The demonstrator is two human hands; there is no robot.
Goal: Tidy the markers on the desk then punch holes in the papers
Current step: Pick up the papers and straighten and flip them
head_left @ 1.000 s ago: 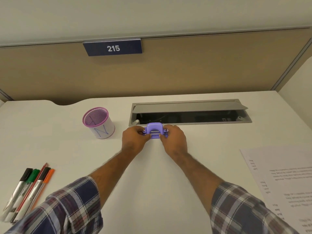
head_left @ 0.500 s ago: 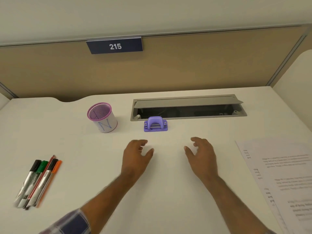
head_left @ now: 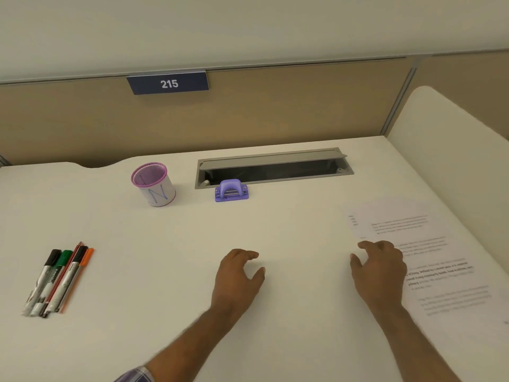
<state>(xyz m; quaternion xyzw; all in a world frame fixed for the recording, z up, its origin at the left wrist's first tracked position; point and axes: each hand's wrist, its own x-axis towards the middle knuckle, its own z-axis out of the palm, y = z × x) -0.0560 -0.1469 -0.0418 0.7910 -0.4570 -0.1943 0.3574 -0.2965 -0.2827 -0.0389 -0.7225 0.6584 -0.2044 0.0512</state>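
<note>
Purple hole punch [head_left: 232,190]: stands on the white counter [head_left: 165,271], just in front of the grey cable tray [head_left: 275,166] at the back, nobody touching it.
Markers [head_left: 56,281]: a loose bunch lying side by side at the near left of the counter, with black, green and orange caps, well apart from both hands.
Pen cup [head_left: 153,184]: purple mesh rim, white wrap, upright left of the hole punch; whether anything is inside I cannot tell.
Papers [head_left: 440,257]: printed sheets lying flat at the right side of the counter.
Left hand [head_left: 238,277]: relaxed, fingers loosely bent, holding nothing, over bare counter near the middle.
Right hand [head_left: 381,268]: released, fingers loosely bent, at the left edge of the papers, grasping nothing.
Sign [head_left: 168,83]: dark plate reading 215 on the tan partition behind.
</note>
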